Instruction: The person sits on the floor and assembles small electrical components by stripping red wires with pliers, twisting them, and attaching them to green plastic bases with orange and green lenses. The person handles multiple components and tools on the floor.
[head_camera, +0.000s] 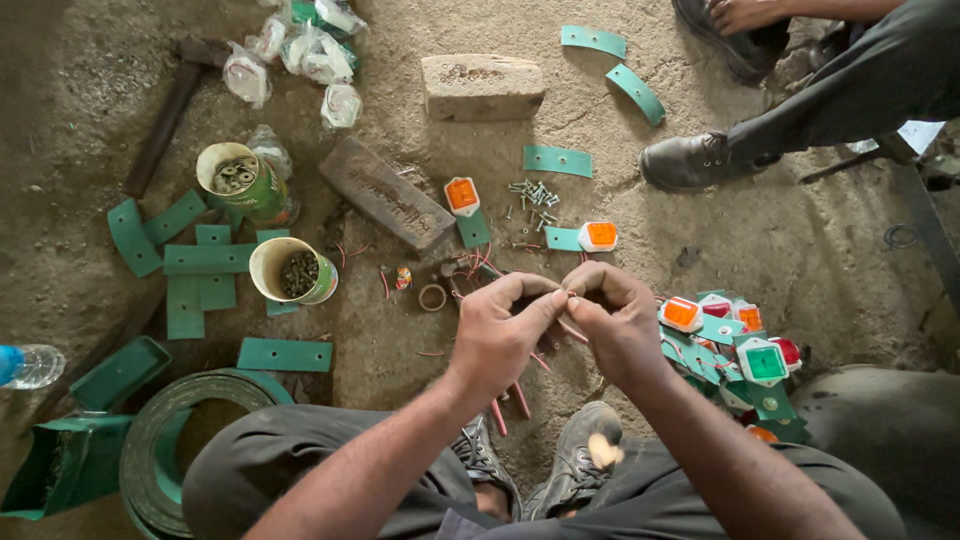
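Pinching thin red wires (572, 331) between both sets of fingertips, the person works right over the boots. The left hand (497, 335) is curled nearly closed, thumb and forefinger nipped on the wire end; the right hand (612, 320) is bunched just as tight, meeting it knuckle to knuckle. What exactly sits in that pinch is too small to tell. My read: these strands are light and floppy and likely to slip, so a grip close to the bare tips looks best, not mid-length. More red wire pieces (508, 404) lie on the ground just below the left hand. Beside the right hand sits a heap of reflector lamps (738, 345), orange, red and green, on green brackets. Above the hands lie loose screws (532, 192); beyond the left hand stands a can of bolts (293, 271) among green metal strips (207, 259).
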